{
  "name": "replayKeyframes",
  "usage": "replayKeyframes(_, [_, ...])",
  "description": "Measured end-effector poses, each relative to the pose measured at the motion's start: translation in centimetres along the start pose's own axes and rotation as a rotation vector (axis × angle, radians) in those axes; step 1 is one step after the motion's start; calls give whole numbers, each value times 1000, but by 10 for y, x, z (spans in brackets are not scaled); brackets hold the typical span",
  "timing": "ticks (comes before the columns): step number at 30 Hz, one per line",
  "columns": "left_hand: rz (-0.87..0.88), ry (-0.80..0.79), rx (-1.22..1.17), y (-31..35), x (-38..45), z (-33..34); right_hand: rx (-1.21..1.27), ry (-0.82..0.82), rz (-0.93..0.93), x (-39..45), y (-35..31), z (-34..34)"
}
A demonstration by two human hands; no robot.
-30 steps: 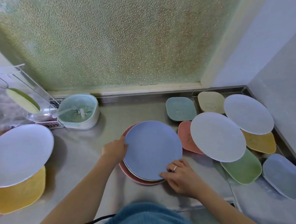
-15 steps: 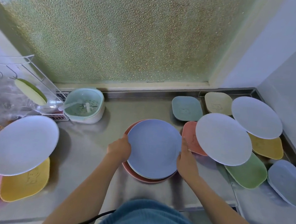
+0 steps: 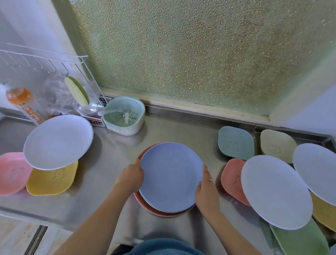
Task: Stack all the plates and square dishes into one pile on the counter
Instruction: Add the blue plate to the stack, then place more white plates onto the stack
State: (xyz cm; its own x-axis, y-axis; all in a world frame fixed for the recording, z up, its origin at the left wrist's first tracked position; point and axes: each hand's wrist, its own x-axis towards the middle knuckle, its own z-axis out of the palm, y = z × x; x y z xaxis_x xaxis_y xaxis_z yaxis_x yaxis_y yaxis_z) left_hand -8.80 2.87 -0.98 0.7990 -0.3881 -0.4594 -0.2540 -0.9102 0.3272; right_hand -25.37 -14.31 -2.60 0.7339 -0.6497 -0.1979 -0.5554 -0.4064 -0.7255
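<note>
A blue round plate (image 3: 170,177) tops a small pile over a red plate (image 3: 147,206) in the middle of the steel counter (image 3: 109,163). My left hand (image 3: 131,175) grips the pile's left edge and my right hand (image 3: 206,191) its right edge. To the left a white round plate (image 3: 57,141) rests on a yellow square dish (image 3: 51,181) beside a pink one (image 3: 5,172). On the right lie two white round plates (image 3: 276,191) (image 3: 323,174) over red (image 3: 232,178), green (image 3: 302,243) and yellow (image 3: 328,215) dishes, with teal (image 3: 235,142) and cream (image 3: 276,145) dishes behind.
A pale green strainer basket (image 3: 124,115) stands at the back left, next to a white wire rack (image 3: 47,75) holding a green-edged plate and a bag. Frosted glass rises behind the counter, a white wall closes the right, and the counter's front edge runs near my body.
My right hand slid from the pile's front edge to its right edge. The view tilted up and shifted, so the pile sits lower in frame. My left hand stayed on the left edge.
</note>
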Motion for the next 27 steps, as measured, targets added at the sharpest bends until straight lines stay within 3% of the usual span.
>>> replayKeyframes(6, [-156,71,-91,-40,-13,-9,-85,-121,-108,16,-26,28])
replayKeyframes(12, [-184,88,-131,-74,-21,-18,-123,-158,-139,14,-47,56])
replayKeyframes(16, [-142,104,-202,-88,-20,-27,-129,-131,-128,10,-52,68])
replayKeyframes(19, [-161,143,-331,-105,-18,-35,-350,25,-161,5,-56,74])
replayKeyframes(23, [-427,340,-703,-135,-6,-60,-475,156,-304,-2,-84,90])
replayKeyframes(25, [-636,287,-1082,-153,4,-76,-447,130,-361,-3,-109,105])
replayKeyframes(27, [-734,129,-1444,-169,14,-87,-422,94,-398,-5,-133,123])
